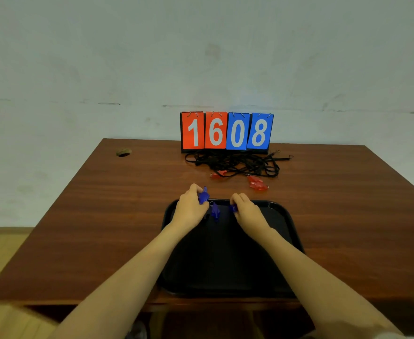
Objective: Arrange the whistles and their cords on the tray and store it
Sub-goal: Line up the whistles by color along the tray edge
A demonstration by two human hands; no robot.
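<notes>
Hands meet at the tray's (286, 217) far rim. The left hand (190, 209) pinches 1 blue whistle (203, 195); the right hand (247, 211) seemingly grips a 2nd whistle (233, 208).

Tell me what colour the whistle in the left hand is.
Blue. The whistle that the left hand holds shows best in the head view, the only one.

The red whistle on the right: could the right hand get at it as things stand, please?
Probably yes: only bare table lies between the right hand and the red whistle, though its grip holds a blue whistle.
</notes>
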